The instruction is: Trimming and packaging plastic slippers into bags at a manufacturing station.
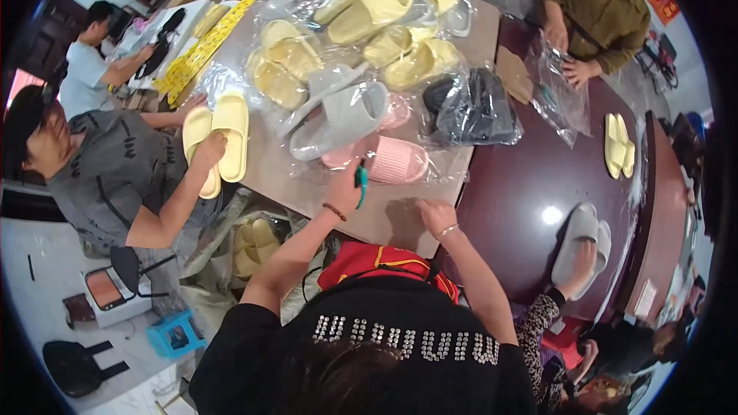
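Observation:
My left hand (346,187) is closed round a small teal-handled tool (361,186), whose working end is too small to make out. It is right beside a pair of pink ribbed slippers (398,160) in a clear plastic bag. To the right, my right hand (437,216) is over the front edge of the brown table cover, its fingers curled together; what they hold, if anything, is hidden. Grey slippers (342,119) in clear wrapping lie just beyond the pink pair. Black slippers (473,105), also bagged, are at their right.
Bagged yellow slippers (373,11) are heaped at the back. On the left, a person handles yellow slippers (229,137). Another person holds a clear bag (560,81) at far right. A hand touches grey slippers (578,246) on the dark table (511,192). A sack (219,261) stands below the table's left edge.

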### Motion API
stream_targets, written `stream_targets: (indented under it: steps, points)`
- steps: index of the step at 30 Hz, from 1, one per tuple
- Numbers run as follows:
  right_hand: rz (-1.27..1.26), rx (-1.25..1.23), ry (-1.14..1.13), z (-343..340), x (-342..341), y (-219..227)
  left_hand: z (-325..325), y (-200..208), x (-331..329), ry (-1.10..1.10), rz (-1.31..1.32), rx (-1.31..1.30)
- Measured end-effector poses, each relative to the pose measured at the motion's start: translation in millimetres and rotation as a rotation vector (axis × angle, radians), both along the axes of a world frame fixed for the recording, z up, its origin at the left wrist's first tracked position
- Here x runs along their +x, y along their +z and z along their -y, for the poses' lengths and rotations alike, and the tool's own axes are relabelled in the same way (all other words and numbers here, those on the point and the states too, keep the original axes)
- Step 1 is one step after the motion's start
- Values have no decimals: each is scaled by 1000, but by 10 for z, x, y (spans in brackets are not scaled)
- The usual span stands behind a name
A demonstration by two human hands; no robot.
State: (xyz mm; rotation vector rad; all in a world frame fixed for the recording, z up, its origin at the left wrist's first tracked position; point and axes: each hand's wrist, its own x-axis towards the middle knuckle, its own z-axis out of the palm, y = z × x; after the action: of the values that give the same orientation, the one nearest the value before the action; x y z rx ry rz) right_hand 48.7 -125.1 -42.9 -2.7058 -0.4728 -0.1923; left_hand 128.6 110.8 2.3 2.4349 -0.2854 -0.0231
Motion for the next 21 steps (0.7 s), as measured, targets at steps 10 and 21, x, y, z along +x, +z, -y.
stream_targets:
  steps: [10, 21]
  points:
    - [-497, 189, 71, 64, -6, 69, 213, -287, -554, -345, -169, 233]
    - [-806, 1174, -764, 16, 379, 18, 212, -460, -575, -432, -165, 269]
